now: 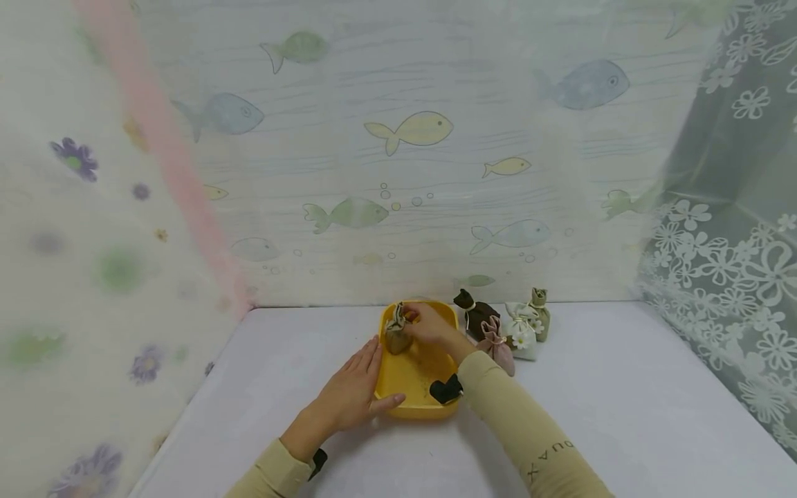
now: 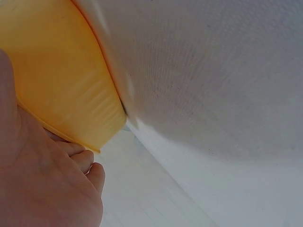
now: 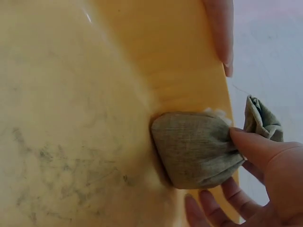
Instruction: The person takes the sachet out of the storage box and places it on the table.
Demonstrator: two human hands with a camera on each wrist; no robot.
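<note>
A yellow plastic tray (image 1: 398, 379) stands on the white table. At its far left end is a small grey-green cloth drawstring pouch (image 1: 397, 340), its full body against the tray's inner side in the right wrist view. My right hand (image 1: 431, 325) pinches the pouch at its tied neck between thumb and fingers, the gathered top sticking out past them. Along the tray's left rim lies my left hand (image 1: 349, 393), fingers straight and thumb stretched over the near left corner. In the left wrist view its fingertips touch the tray's rim.
Right of the tray sit more tied pouches: a dark brown one (image 1: 478, 317), a pink one (image 1: 498, 351), a white one (image 1: 521, 335) with daisies, and an olive one (image 1: 540, 317). A fish-printed curtain (image 1: 411, 207) hangs behind the table's far edge.
</note>
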